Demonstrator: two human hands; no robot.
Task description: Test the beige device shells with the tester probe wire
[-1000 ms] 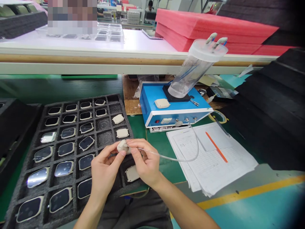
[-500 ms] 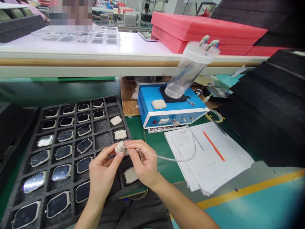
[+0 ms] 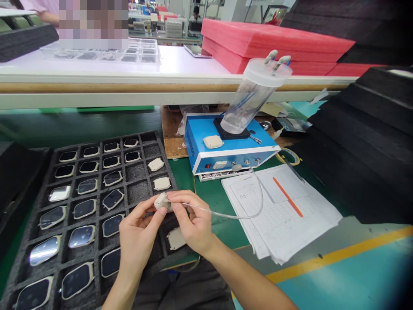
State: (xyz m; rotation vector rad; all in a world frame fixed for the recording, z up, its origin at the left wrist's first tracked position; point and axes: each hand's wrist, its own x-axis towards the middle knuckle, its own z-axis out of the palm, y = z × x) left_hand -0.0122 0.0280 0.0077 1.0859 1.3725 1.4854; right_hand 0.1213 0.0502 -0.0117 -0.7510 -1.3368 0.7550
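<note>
My left hand [image 3: 138, 234] is closed around a small beige watch case [image 3: 160, 201], held up over the right side of the foam tray [image 3: 131, 218]. My right hand [image 3: 194, 224] pinches the end of a thin clear tube [image 3: 227, 215] against the case; fingertips hide the exact contact. The tube curves away to the front of a blue box [image 3: 201, 129]. In the tray sit several watches with dark screens, such as one watch [image 3: 84, 209]. Beige cases, among them one case [image 3: 161, 184], lie in its right column, one partly behind my right hand.
On the blue box are a beige case [image 3: 213, 141] and a tilted clear cylinder [image 3: 245, 103]. Papers [image 3: 258, 232] with an orange strip [image 3: 287, 196] lie to the right. Red foam [image 3: 267, 41] rests on the shelf; black foam sheets [image 3: 364, 150] stand at right. A person sits opposite.
The view has shifted slightly. Both hands keep nearly the same pose, with the tube end still at the watch case, which appears turned very slightly.
</note>
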